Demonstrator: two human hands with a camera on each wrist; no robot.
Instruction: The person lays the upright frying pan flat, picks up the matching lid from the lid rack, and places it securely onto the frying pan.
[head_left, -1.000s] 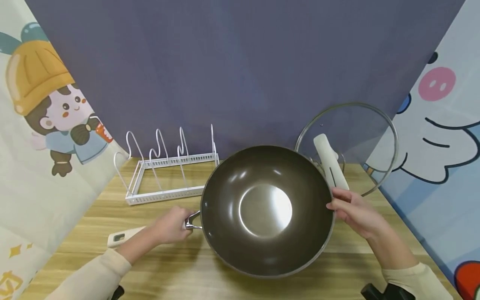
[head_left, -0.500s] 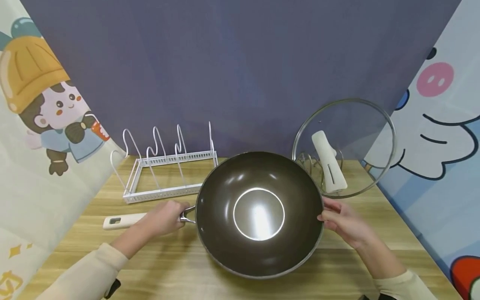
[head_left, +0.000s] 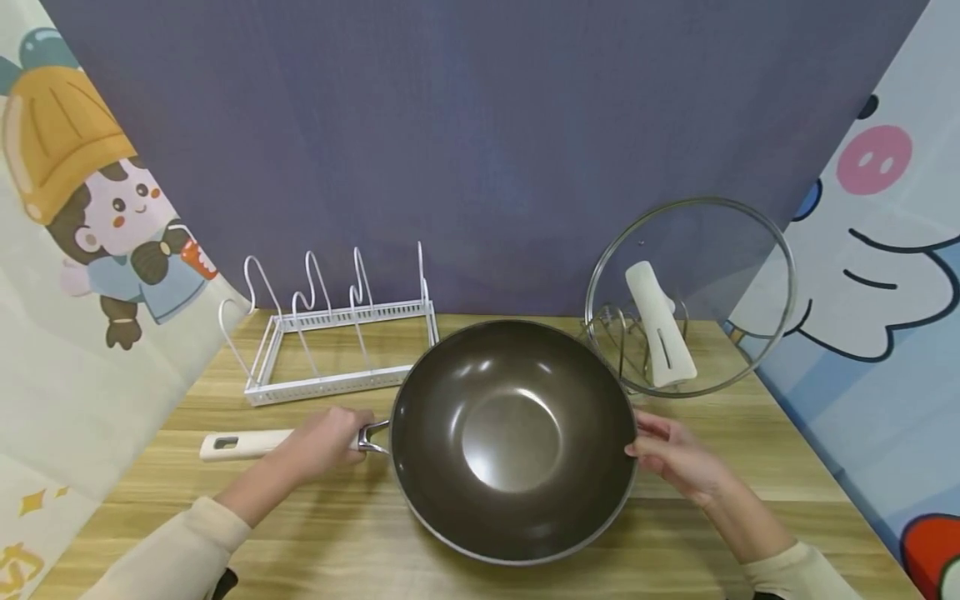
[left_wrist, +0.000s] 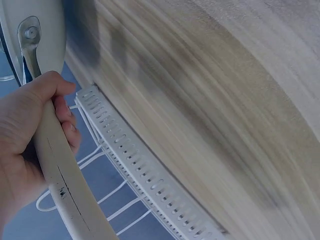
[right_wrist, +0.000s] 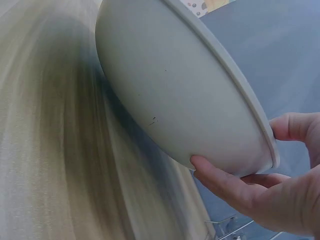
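Observation:
A wok (head_left: pixel 570 492), dark brown inside and pale outside, is held level in front of me. My left hand (head_left: pixel 330 440) grips its cream handle (head_left: pixel 238 444) close to the metal bracket (head_left: pixel 372 437). In the left wrist view, the fingers of the left hand (left_wrist: pixel 35 115) curl round that handle. At the opposite side, my right hand (head_left: pixel 678 458) pinches the rim, thumb over the edge. The right wrist view shows the right hand's fingers (right_wrist: pixel 225 187) against the wok's pale underside (right_wrist: pixel 165 90). A shadow lies beneath the wok; whether its base touches the table cannot be told.
Behind the left hand stands a white wire rack (head_left: pixel 330 385) with upright loops. At the back right, a glass lid (head_left: pixel 716 292) with a cream handle (head_left: pixel 660 325) stands on edge in a wire stand (head_left: pixel 621 342). A grey-blue backdrop (head_left: pixel 480 150) rises behind the wooden table (head_left: pixel 750 450).
The wok has come down toward the table and shifted slightly left and nearer me, with both hands moving along on it. More of the lid's wire stand shows now.

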